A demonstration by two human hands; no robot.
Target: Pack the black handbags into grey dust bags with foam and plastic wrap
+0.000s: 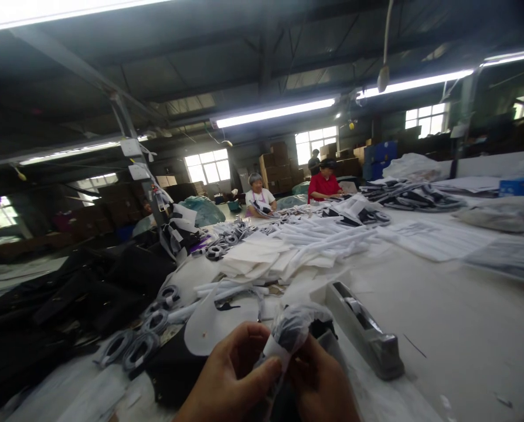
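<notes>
Near the bottom centre, my left hand (pixel 238 372) and my right hand (pixel 321 381) are closed round a plastic-wrapped dark bundle (pixel 291 328). A white band crosses it near my left thumb and fingers. The fingertips of my right hand are partly hidden behind the bundle. Just to its right stands a grey tape dispenser (pixel 365 328). On the left, a black panel (pixel 174 369) with a white curved sheet (pixel 203 328) over it lies close to my left hand. Beside that are several grey coiled straps or cords (pixel 141 351).
White sheets (pixel 253 255) and white wrapped lengths (pixel 319 234) are heaped across the white table (pixel 459 328). Black bags or fabric (pixel 90 293) pile up at the left. Two people (pixel 262 199) sit across the table; another stands behind. A post (pixel 145 170) rises at left.
</notes>
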